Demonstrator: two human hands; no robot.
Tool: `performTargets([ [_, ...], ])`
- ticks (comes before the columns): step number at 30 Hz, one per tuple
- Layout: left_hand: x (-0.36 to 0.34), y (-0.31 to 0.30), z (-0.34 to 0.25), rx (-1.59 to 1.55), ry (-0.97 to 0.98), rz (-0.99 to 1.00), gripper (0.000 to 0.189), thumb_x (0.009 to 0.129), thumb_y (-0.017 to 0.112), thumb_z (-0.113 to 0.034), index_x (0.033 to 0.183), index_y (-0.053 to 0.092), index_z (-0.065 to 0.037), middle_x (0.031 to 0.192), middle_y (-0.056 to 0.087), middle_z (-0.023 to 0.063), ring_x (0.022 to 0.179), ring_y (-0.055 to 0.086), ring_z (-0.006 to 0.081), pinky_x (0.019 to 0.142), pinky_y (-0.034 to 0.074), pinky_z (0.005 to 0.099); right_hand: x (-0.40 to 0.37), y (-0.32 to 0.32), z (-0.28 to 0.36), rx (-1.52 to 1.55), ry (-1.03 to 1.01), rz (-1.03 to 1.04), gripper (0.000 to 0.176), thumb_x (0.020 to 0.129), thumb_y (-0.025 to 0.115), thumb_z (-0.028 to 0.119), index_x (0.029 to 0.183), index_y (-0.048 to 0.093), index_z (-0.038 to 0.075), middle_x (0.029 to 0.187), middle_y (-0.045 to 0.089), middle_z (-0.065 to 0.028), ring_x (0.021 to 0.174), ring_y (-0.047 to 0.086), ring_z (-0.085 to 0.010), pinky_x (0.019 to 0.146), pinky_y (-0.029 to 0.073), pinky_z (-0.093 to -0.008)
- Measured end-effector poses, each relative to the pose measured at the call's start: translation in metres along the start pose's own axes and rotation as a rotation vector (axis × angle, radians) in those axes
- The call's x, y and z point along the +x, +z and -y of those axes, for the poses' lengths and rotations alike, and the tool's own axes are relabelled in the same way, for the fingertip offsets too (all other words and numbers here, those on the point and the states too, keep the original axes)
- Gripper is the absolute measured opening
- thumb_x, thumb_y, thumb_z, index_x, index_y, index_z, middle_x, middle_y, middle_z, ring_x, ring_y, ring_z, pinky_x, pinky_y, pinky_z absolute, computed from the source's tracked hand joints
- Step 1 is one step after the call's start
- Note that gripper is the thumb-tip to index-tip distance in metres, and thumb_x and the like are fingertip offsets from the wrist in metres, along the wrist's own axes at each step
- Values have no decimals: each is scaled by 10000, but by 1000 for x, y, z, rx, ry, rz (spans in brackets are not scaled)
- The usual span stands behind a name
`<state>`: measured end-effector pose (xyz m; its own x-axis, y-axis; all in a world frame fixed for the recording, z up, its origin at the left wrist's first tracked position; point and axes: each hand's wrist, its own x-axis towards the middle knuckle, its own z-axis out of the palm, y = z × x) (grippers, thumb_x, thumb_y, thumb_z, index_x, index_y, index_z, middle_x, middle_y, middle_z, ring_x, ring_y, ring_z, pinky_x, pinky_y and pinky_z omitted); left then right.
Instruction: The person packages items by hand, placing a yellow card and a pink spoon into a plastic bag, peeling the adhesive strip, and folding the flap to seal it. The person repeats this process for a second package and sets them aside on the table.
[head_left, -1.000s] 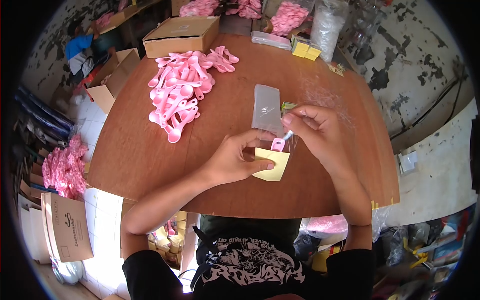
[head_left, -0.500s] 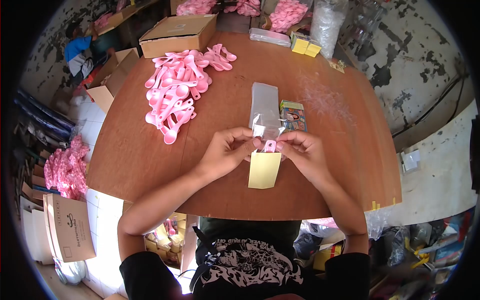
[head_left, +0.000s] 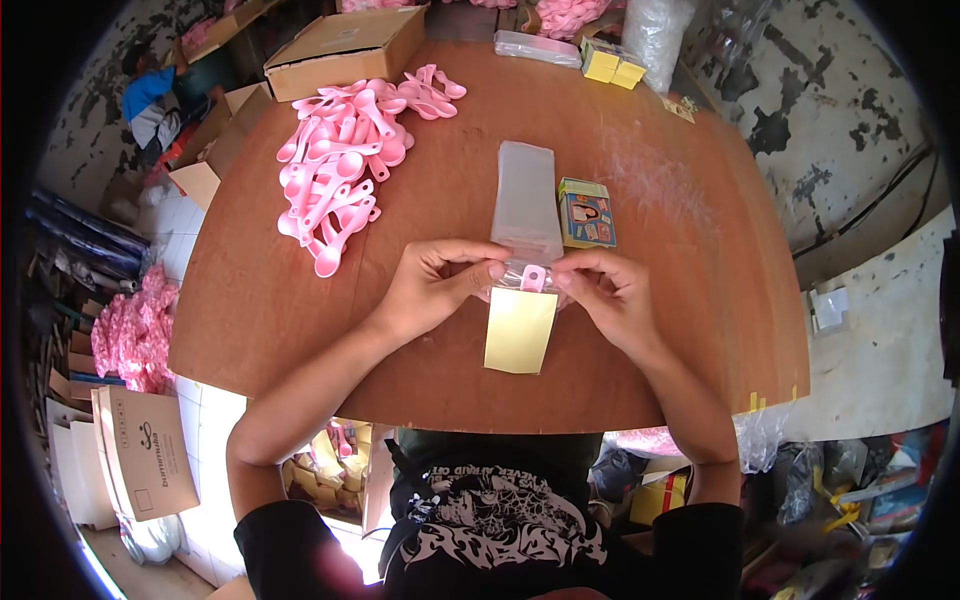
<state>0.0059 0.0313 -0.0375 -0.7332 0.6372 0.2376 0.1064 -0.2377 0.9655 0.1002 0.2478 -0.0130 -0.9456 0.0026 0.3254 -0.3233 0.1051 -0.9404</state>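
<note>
Between my hands is a clear plastic bag with a yellow card (head_left: 520,332) in it and the pink handle end of a spoon (head_left: 534,278) showing above the card. My left hand (head_left: 446,287) pinches the left side of the bag's upper part between thumb and fingers. At the right side, my right hand (head_left: 606,296) pinches the bag the same way. Just beyond my fingers lies a stack of clear plastic bags (head_left: 527,195). Beside that stack sits a pile of printed cards (head_left: 587,214) with a picture on top.
A heap of pink spoons (head_left: 340,160) lies on the left of the wooden table (head_left: 430,390). Behind it stands a cardboard box (head_left: 345,55). Yellow card packs (head_left: 612,65) and a plastic bundle (head_left: 537,47) are at the far edge. Another person (head_left: 150,100) is at far left.
The bag's top, which stood up above my fingers, is now folded down between them. My hands and the bag have shifted slightly left, still pinching.
</note>
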Motion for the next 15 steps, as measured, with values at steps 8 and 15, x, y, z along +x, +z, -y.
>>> performTargets([
  [8,-1,-7,3,50,56,59,161,896,620,11,1029,711,5,963,715,104,813,661,121,711,550,254,1,-9,-8,-124,-131,113,233,849,524,-140,956,693,-21,965,669,-92,842,635,-113,691,510,-228],
  [15,-2,-7,-1,45,70,86,178,889,573,70,993,709,20,950,712,101,823,661,132,728,546,261,-1,-6,-9,-111,-115,108,250,832,523,-154,955,695,-21,978,664,-85,824,618,-100,672,485,-217],
])
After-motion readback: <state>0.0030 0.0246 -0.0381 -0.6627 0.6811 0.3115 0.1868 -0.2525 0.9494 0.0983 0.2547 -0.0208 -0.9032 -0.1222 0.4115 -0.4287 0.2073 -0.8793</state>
